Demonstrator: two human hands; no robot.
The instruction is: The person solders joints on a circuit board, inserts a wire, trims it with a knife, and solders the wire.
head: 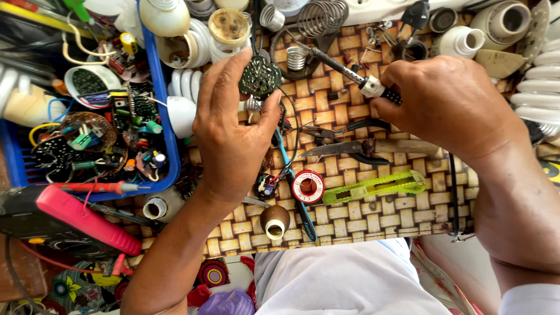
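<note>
My left hand [230,128] pinches a small round green circuit board [259,76] between thumb and fingers, above a woven mat [373,216]. My right hand [452,108] grips the black handle of a soldering iron [344,73]. The iron's metal shaft points left toward the board, and its tip lies just beside the board's upper right edge. Thin wires hang from the board down to a small component [266,186] on the mat.
A blue tray [163,116] of circuit boards and parts sits at left. A red multimeter [81,219] lies below it. On the mat lie scissors [356,149], a green utility knife [376,186], a solder spool [307,185] and bulb bases. Lamp housings crowd the top edge.
</note>
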